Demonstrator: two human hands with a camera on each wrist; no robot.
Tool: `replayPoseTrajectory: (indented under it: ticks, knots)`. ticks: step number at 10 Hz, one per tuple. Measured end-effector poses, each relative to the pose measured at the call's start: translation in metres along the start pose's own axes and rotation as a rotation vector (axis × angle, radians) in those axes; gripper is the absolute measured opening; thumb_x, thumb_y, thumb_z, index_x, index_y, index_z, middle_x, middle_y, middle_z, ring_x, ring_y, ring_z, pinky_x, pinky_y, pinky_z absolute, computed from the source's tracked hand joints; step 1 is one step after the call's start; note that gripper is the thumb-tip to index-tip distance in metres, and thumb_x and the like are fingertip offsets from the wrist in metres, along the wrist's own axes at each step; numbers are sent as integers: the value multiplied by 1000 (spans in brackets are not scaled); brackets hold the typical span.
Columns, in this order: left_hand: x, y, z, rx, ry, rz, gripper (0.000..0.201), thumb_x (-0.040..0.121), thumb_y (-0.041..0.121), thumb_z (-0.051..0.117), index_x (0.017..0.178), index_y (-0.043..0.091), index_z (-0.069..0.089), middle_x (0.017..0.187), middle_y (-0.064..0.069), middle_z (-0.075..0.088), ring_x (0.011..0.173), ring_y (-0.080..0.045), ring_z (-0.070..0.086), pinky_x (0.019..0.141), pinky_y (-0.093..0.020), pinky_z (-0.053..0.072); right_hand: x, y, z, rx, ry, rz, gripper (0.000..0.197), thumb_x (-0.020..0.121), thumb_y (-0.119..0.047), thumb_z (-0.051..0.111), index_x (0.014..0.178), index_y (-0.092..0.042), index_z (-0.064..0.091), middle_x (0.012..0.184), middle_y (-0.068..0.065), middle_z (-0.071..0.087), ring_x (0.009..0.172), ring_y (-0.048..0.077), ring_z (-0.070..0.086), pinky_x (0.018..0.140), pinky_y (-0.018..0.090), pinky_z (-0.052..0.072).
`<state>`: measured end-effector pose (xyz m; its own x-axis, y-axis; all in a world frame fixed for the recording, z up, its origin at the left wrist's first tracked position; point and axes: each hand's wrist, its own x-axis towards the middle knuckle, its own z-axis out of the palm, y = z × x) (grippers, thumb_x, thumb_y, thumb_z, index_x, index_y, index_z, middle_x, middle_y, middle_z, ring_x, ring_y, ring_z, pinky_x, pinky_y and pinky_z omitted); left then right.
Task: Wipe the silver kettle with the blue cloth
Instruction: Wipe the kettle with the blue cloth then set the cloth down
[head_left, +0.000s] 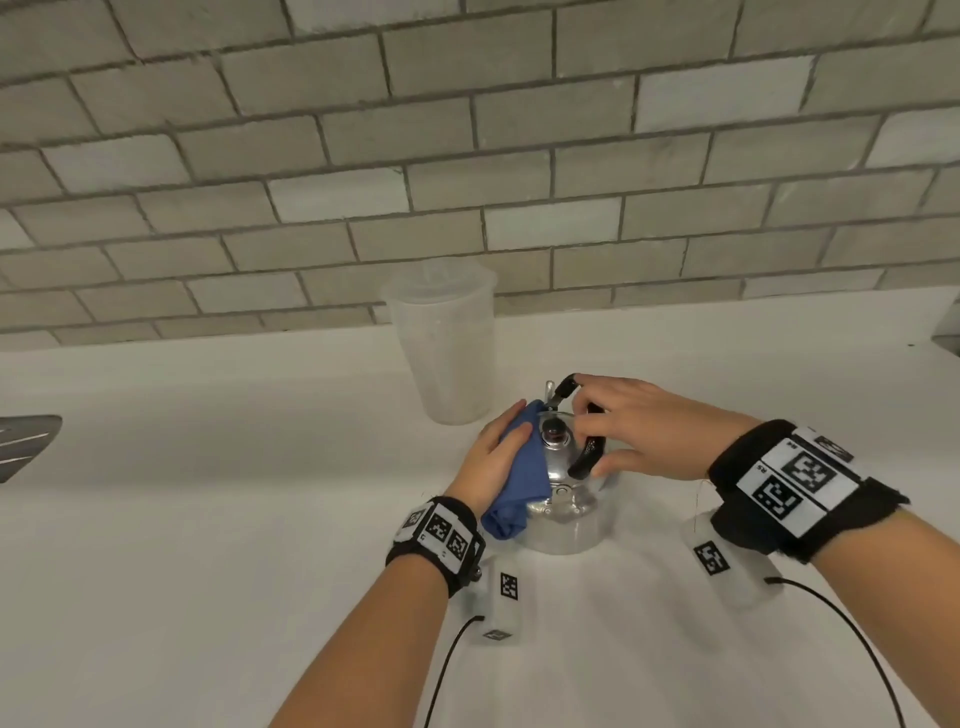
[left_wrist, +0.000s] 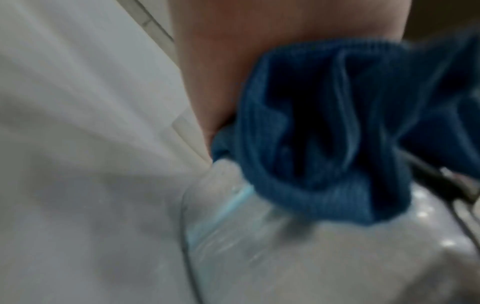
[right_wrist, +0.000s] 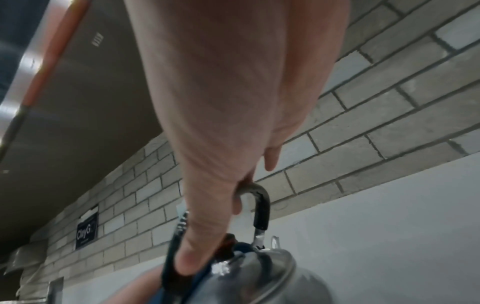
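The silver kettle (head_left: 563, 512) stands on the white counter (head_left: 208, 519), close in front of me. Its black handle (head_left: 584, 457) arches over the lid, and my right hand (head_left: 631, 428) grips that handle from the right. My left hand (head_left: 493, 457) presses the bunched blue cloth (head_left: 517, 478) against the kettle's left side, fingers lying over the cloth. In the left wrist view the blue cloth (left_wrist: 337, 133) sits on the kettle's (left_wrist: 311, 257) shiny shoulder. In the right wrist view the thumb and fingers (right_wrist: 200, 246) wrap the black handle (right_wrist: 262, 207) above the kettle (right_wrist: 259, 273).
A clear plastic cup (head_left: 444, 343) stands just behind the kettle against the grey tiled wall (head_left: 467, 156). A dark metal object (head_left: 23, 441) pokes in at the left edge. Cables (head_left: 831, 623) trail from both wrist bands over the counter.
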<state>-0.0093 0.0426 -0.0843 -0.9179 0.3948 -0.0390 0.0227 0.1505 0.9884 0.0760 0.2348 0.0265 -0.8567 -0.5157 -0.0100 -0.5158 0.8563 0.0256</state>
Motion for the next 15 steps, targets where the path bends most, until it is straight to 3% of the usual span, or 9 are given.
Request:
replayPoseTrajectory:
  ticks: [2,4,5,6,7,12,13,14,15]
  knots:
    - [2,-9,-7,-181,191,-39,22,99,20,45,100,14,67,97,-7,65,94,-19,57,75,-22,46,18,-5,9,-113,90,-100,38,88,-54,49,112,-25,54,111,-3,45,118,18,35,116,38,-4]
    - [-4,-23,-18,-289,317,-134,28,100,26,44,87,12,64,73,-7,59,78,-28,53,64,-37,45,47,-27,14,-43,180,-109,36,88,-56,48,103,-25,55,88,-9,43,88,11,31,88,31,34]
    - [-13,-33,-21,-441,345,-130,27,97,32,47,111,22,68,76,-3,70,72,-19,66,64,-32,55,68,-38,12,-41,191,-73,41,87,-62,44,105,-27,55,85,-12,47,84,10,34,84,32,33]
    - [-16,-44,-24,-615,389,-157,52,78,46,67,118,12,69,116,-17,71,115,-34,63,101,-42,49,90,-48,11,68,220,-17,42,83,-64,49,91,-24,55,83,-9,56,80,14,47,75,33,39]
    - [-18,-61,-29,-651,479,-151,51,71,50,65,107,13,71,121,-18,68,109,-31,63,107,-51,43,106,-56,13,114,229,77,41,81,-66,51,79,-25,50,79,-8,59,75,16,52,63,29,37]
    - [-66,-33,33,-101,593,202,49,98,32,33,145,22,42,143,2,48,134,-14,45,113,-35,36,114,-60,1,291,163,599,30,94,-36,49,113,-12,47,97,11,65,88,32,60,68,30,40]
    - [-56,-36,22,-130,532,148,43,99,34,34,136,21,51,134,-6,55,126,-19,52,110,-41,40,99,-39,-7,750,123,436,21,99,-15,36,118,-15,44,87,10,60,78,29,63,68,36,49]
    - [-48,-28,7,-218,437,58,26,103,25,36,121,29,55,119,1,62,110,-12,59,101,-27,46,74,-15,-12,736,10,105,38,96,5,35,115,-17,60,126,4,57,112,15,56,97,27,44]
    - [-39,-20,-4,-268,363,-8,23,103,25,38,122,28,51,111,1,62,103,-14,59,92,-26,47,66,7,-11,173,-67,-82,36,92,6,48,107,-24,62,155,-11,22,142,8,22,113,24,26]
